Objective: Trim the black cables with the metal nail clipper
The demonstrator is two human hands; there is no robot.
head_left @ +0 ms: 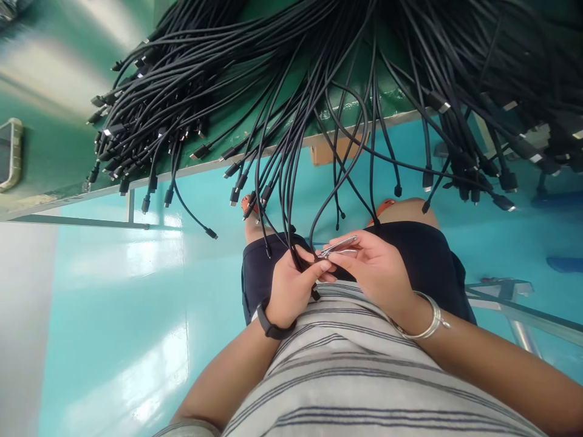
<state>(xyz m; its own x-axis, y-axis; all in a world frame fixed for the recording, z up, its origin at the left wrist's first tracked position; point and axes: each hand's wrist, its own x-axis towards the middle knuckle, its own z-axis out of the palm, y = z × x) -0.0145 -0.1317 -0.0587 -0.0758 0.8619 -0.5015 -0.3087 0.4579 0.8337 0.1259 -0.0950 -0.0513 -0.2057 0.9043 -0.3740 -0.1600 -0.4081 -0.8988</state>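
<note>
The left hand [291,290] pinches cables [297,260] draped from twelve o'clock while the right hand [381,268] pinches what seems a nail clipper [337,245], which, misaimed, could nick a cable.

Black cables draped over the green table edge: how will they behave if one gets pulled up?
Probably floppy with some spring: the black cables hang in smooth curves past the edge of the table. Likely to snag, since many overlap in a dense bunch. Loose ends may swing: one plug at left dangles free below the edge.
</note>
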